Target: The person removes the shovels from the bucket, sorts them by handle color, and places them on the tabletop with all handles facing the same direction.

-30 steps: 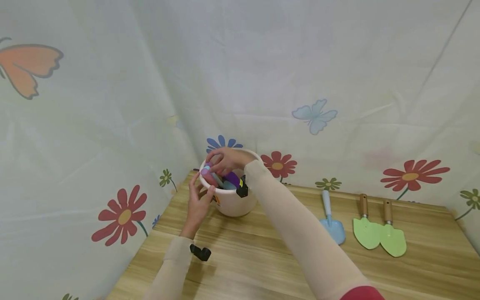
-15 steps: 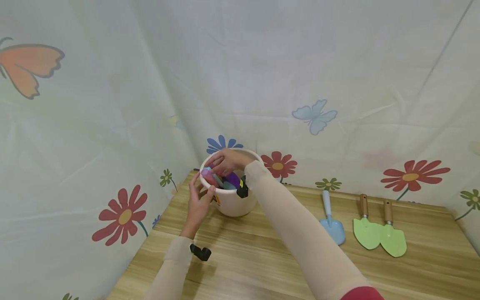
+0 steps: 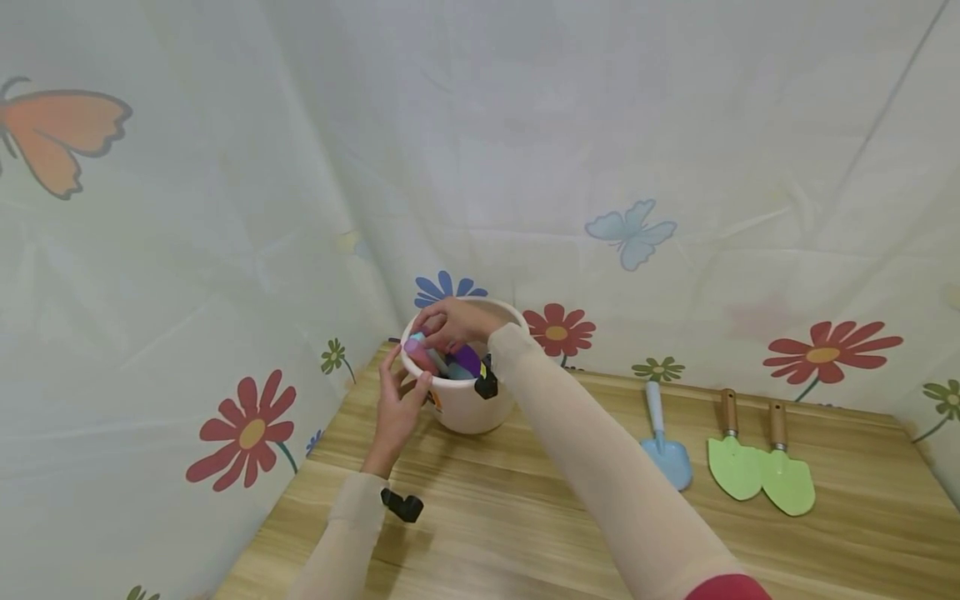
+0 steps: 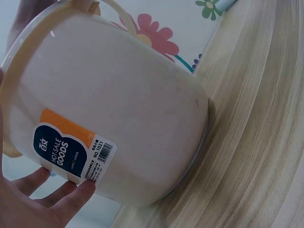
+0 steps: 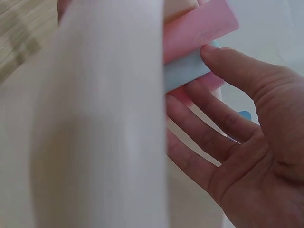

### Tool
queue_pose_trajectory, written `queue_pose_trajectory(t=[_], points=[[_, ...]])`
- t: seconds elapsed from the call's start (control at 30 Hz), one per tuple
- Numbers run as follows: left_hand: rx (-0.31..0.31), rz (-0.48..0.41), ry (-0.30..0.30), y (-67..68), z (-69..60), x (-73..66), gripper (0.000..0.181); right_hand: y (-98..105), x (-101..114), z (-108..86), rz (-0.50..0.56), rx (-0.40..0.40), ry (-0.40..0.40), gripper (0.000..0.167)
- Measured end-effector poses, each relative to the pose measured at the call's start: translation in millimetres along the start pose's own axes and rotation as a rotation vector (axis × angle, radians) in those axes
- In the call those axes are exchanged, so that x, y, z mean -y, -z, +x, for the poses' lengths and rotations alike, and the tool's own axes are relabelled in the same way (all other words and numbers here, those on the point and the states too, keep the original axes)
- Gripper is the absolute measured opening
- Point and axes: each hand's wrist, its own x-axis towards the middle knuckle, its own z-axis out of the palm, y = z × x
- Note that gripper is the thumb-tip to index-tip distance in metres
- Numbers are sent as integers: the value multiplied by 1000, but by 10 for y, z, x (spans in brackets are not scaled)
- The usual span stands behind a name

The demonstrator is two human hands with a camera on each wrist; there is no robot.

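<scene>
A cream bucket (image 3: 474, 410) with colourful items inside stands at the table's back left; its side carries an orange and navy label (image 4: 71, 147). My left hand (image 3: 397, 410) grips the bucket's left rim, its fingers on the outer wall in the left wrist view. My right hand (image 3: 454, 322) reaches inside over the rim. In the right wrist view, the right hand (image 5: 242, 123) pinches a light blue piece (image 5: 187, 69) between thumb and fingers, beside a pink piece (image 5: 202, 28). A purple item (image 3: 467, 358) lies in the bucket. The bucket's wall hides part of the fingers.
On the right of the wooden table (image 3: 480, 517) lie a light blue shovel (image 3: 667, 460) and two green trowels with wooden handles, the left trowel (image 3: 735, 467) touching the right trowel (image 3: 787, 482). A flower-printed curtain (image 3: 480, 150) rises behind and to the left.
The purple-pink and light blue ends at the bucket's left rim have shifted slightly down and inward with my right fingers. My left hand keeps its grip on the rim.
</scene>
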Motion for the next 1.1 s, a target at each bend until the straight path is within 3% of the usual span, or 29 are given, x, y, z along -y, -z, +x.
queue_pose_trajectory(t=[0.8, 1.1], points=[[6, 30, -5, 3, 19, 9, 77, 91, -52, -4, -75, -197, -33, 29], [-13, 7, -3, 7, 129, 317, 76, 94, -77, -13, -83, -221, -46, 27]])
